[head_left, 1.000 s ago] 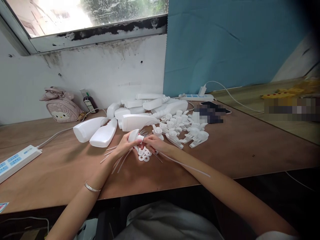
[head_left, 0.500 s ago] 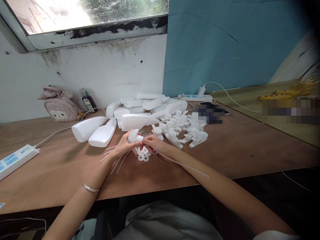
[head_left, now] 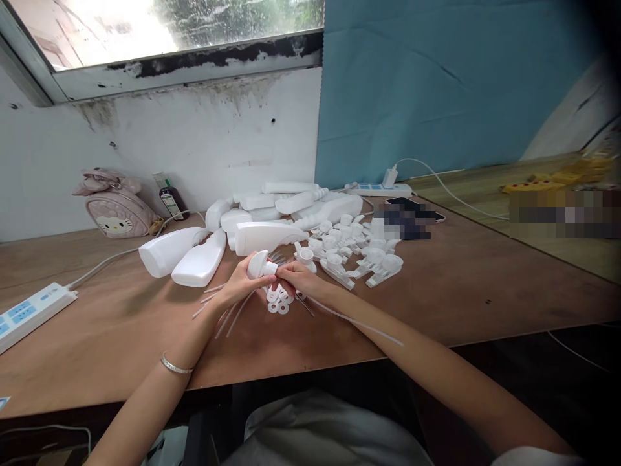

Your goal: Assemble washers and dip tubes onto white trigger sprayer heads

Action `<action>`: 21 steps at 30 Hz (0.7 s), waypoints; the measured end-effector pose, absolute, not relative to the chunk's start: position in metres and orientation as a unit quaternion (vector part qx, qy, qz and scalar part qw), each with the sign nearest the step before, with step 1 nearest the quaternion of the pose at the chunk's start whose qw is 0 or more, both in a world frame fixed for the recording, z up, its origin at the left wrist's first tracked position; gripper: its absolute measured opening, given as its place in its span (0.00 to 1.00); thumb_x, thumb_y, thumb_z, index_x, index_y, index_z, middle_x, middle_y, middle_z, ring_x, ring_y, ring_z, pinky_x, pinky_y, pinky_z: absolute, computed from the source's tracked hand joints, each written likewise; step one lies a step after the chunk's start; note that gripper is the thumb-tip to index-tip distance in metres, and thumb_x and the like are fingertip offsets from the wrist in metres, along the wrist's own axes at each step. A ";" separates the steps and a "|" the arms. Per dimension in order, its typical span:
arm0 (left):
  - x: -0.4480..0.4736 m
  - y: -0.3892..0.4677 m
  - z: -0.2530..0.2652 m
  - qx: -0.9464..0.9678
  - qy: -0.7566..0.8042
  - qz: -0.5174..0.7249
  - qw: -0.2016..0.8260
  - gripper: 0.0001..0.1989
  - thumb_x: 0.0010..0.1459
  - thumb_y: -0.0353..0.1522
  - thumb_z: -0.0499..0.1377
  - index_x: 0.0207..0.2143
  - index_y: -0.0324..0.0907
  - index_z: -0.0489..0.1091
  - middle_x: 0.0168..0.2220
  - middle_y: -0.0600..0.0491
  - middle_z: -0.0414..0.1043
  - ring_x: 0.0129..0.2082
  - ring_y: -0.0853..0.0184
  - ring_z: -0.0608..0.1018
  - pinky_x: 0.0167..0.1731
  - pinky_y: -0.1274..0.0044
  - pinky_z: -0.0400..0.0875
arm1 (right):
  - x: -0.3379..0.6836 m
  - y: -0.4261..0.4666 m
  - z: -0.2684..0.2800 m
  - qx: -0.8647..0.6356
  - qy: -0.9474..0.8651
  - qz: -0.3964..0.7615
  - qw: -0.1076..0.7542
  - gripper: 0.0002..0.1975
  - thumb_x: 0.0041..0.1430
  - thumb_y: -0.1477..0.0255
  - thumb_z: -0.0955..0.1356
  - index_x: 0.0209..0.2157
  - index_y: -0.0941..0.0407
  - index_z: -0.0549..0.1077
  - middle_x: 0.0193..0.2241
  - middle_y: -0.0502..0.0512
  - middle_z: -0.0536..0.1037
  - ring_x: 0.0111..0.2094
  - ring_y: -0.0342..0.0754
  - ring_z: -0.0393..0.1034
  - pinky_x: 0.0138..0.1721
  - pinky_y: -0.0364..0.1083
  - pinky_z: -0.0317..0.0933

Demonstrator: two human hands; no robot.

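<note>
My left hand [head_left: 242,279] is closed around a white plastic spray head [head_left: 258,264], its rounded top turned up and its narrow neck pointing right. My right hand [head_left: 297,278] pinches a thin translucent tube [head_left: 361,321] at the neck's end. The tube trails back toward my right forearm, and its front end is hidden by my fingers. Just below my hands lie several white ring washers [head_left: 278,307]. More thin tubes [head_left: 235,317] are spread under and beside my left wrist.
White plastic bottles [head_left: 264,237] are heaped behind my hands. Several more white spray heads [head_left: 384,266] lie to the right, near a phone [head_left: 416,209]. Power strips [head_left: 36,312] sit at the left and back. A pink bag [head_left: 119,210] and a dark bottle [head_left: 172,199] stand by the wall.
The spray head has turned slightly in my left hand, so its rounded top shows differently. Both hands stay almost in the same place.
</note>
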State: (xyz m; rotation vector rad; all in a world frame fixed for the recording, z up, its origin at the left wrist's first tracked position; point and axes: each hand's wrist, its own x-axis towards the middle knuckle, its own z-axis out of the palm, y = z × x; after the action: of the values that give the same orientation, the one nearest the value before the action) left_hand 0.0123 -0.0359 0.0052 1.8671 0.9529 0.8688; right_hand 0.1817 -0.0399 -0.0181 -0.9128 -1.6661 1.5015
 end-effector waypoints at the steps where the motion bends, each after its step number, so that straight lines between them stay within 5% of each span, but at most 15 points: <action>1: 0.012 -0.036 0.005 0.745 0.382 0.348 0.421 0.21 0.45 0.41 0.62 0.37 0.38 0.64 0.30 0.54 0.66 0.29 0.69 0.69 0.30 0.80 0.64 | 0.182 -0.040 -0.018 -0.351 -0.646 0.578 0.353 0.21 0.56 0.65 0.58 0.19 0.62 0.71 0.06 0.44 0.61 0.09 0.35 0.51 0.14 0.38 0.45; 21: 0.009 -0.037 0.011 0.725 0.375 0.355 0.456 0.19 0.46 0.39 0.62 0.38 0.39 0.63 0.32 0.54 0.67 0.29 0.71 0.71 0.29 0.81 0.66 | 0.182 -0.042 -0.018 -0.382 -0.681 0.500 0.375 0.13 0.51 0.66 0.64 0.22 0.61 0.73 0.10 0.44 0.64 0.12 0.34 0.52 0.14 0.37 0.46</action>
State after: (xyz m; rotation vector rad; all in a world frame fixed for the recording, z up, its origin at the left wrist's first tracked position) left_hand 0.0092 -0.0372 0.0113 1.7871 0.9240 0.8758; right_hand 0.1817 -0.0420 -0.0177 -0.9775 -1.7430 1.2807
